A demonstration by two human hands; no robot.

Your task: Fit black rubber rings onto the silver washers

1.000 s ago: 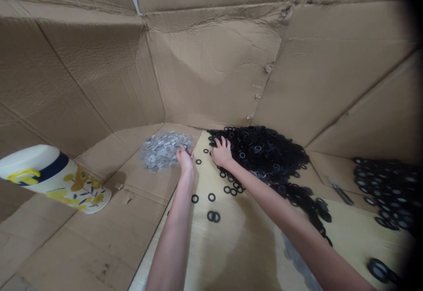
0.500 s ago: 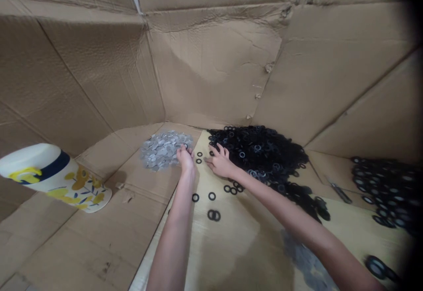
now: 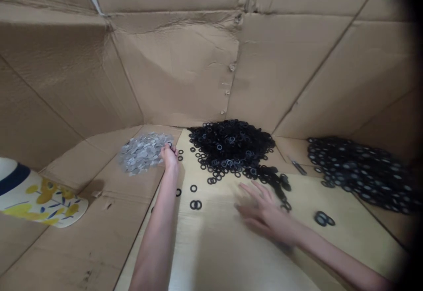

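Observation:
My left hand (image 3: pixel 169 156) reaches far forward and rests at the right edge of a heap of small grey metal discs (image 3: pixel 140 152), its fingers curled; whether it holds any I cannot make out. My right hand (image 3: pixel 264 214) hovers low over the pale cardboard sheet (image 3: pixel 231 247), blurred by motion, fingers stretched out and spread, holding nothing. A big pile of black rubber rings (image 3: pixel 231 145) lies beyond it. Loose black rings (image 3: pixel 195 204) are scattered on the sheet between my arms.
Cardboard walls (image 3: pixel 185 70) close in the space on all sides. A second heap of black rings (image 3: pixel 360 172) lies at the right. A white hat with a navy band and yellow flowers (image 3: pixel 36 196) lies at the left. A small metal tool (image 3: pixel 298 166) sits between the black heaps.
My right hand has pulled back from the black ring pile toward me and to the right, with fingers spread. The view has swung right. My left hand stays at the grey discs.

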